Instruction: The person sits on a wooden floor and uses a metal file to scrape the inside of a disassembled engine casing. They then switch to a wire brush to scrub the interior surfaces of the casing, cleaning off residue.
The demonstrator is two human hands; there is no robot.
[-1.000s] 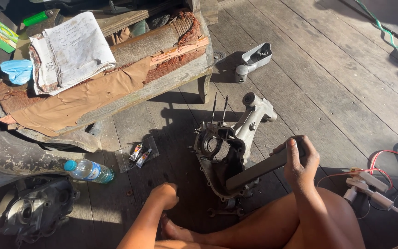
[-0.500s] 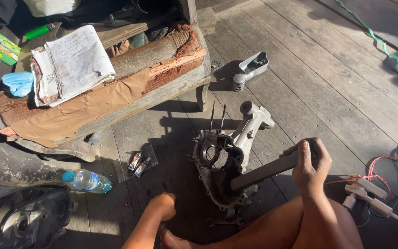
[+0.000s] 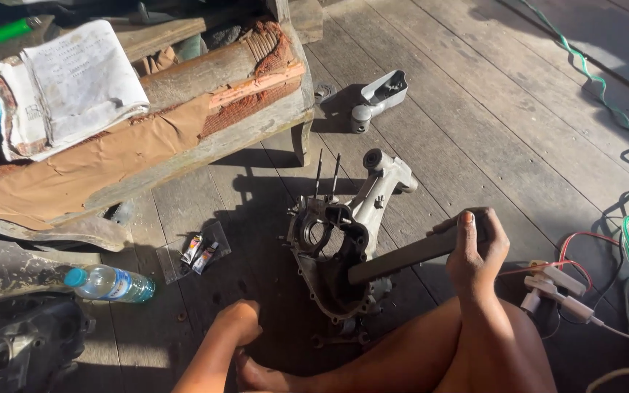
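I assess this as an informal outdoor repair workshop on a sunlit plank floor [image 3: 475, 94]. Evidence: a bare metal engine casing [image 3: 336, 247] standing on the boards, a worn wooden bench [image 3: 256, 131] with torn padding, loose wires [image 3: 620, 240] and another engine part [image 3: 9, 349] by the floor's left edge.

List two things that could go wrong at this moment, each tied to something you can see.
1. The right hand grips a flat bar whose far end rests on the engine casing; nothing visibly steadies the casing, so it might shift or tip.
2. The left hand rests on the floor close to the casing's lower edge, so a slipping bar or casing could pinch it.
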